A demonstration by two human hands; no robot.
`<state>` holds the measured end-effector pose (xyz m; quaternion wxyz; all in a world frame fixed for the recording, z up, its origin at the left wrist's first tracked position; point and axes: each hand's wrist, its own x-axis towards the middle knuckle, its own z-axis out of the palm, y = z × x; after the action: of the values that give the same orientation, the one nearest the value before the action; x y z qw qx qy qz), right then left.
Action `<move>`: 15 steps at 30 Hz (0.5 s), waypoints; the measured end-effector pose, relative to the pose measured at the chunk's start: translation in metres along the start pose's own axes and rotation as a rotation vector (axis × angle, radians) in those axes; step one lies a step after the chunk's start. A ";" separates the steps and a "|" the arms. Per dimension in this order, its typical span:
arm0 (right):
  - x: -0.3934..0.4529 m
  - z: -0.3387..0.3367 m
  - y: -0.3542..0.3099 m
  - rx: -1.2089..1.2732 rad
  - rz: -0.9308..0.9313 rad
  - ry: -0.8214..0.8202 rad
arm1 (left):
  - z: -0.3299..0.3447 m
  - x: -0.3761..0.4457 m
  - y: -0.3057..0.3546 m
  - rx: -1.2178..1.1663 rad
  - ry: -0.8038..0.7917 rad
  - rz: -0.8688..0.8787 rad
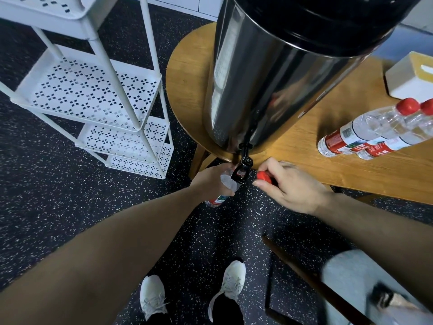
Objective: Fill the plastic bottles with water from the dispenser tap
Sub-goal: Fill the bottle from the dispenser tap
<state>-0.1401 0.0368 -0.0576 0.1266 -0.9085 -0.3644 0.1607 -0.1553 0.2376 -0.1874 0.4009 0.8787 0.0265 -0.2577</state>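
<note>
- Left hand [212, 179] wrapped round a clear plastic bottle [226, 187], holding it up just under the black tap [243, 166], off the near edge of the wooden table [304, 160]
- Bottle tipped a bit, open top close to the spout; cannot tell if any water is coming out
- Right hand [288, 184] just right of the tap, thumb and first finger pinching the red cap [264, 175], other fingers loosely bent
- Best to line the bottle mouth right under the spout first, so nothing spills on the speckled floor [70, 207] or the white shoes [152, 294]
- Better to stand the bottle more upright, and not squeeze it, since thin plastic will likely squash and push water out
- Need a free finger to work the tap, so tuck the cap into the palm or put it on the table
- Open the tap gently, watch the level, shut it before the top
- Big shiny water dispenser [281, 73] sits at the table edge, so no hard tugs on the tap
- Two more capped bottles [365, 134] lie on the table, far right, waiting for their turn
</note>
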 end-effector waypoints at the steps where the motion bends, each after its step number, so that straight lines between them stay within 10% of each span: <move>1: 0.000 0.000 0.000 0.001 0.001 0.002 | 0.000 0.001 -0.001 -0.002 -0.004 0.005; 15: 0.005 -0.002 -0.001 0.005 0.024 -0.015 | -0.003 0.001 0.000 0.005 -0.019 0.005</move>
<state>-0.1366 0.0411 -0.0566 0.1243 -0.9113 -0.3538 0.1702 -0.1535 0.2394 -0.1859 0.3997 0.8772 0.0198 -0.2652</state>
